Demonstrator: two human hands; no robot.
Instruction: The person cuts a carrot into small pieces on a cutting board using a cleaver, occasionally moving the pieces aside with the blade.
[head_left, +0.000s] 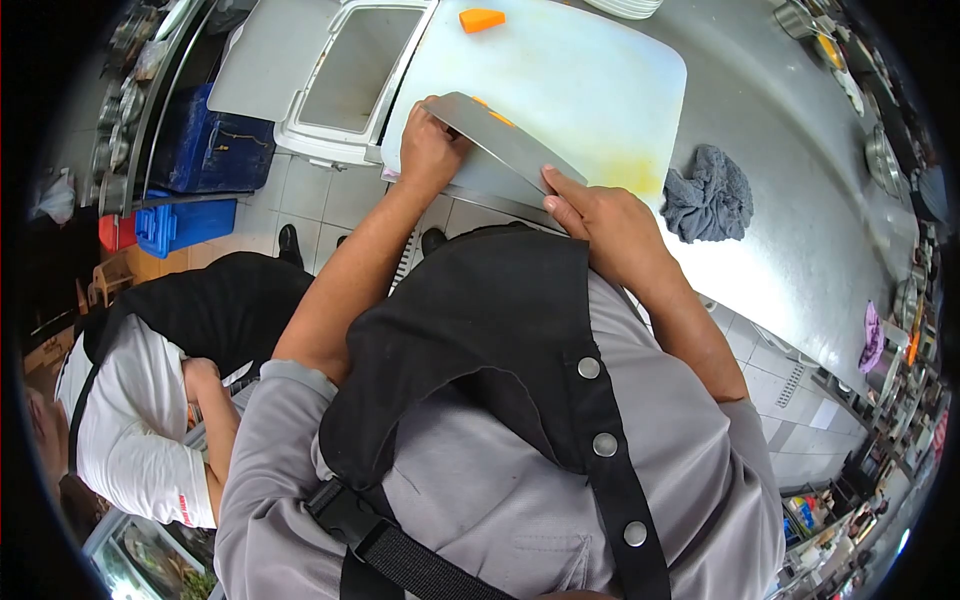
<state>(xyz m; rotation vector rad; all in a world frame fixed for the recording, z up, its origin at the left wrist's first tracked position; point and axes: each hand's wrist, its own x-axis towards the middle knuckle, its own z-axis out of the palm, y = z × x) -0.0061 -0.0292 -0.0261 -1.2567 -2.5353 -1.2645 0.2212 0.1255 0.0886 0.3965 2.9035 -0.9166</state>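
In my right hand (612, 228) is the handle end of a wide kitchen knife (500, 135), with the thumb and index finger along the blade's near end. The blade slants up to the left over the white cutting board (600, 75). My left hand (432, 150) is closed, its curled fingers at the blade's far end by the board's left edge. The blade covers whatever may be under those fingers. A strip of orange carrot (494, 112) shows past the blade's far side. A cut carrot chunk (482, 20) lies apart near the board's top.
A white bin (375, 65) with its lid off stands against the board's left side. A crumpled grey cloth (708, 195) lies right of the board on the steel counter (800, 180). Stacked white plates (628, 6) are at the back. Another person (140, 410) bends close on my left.
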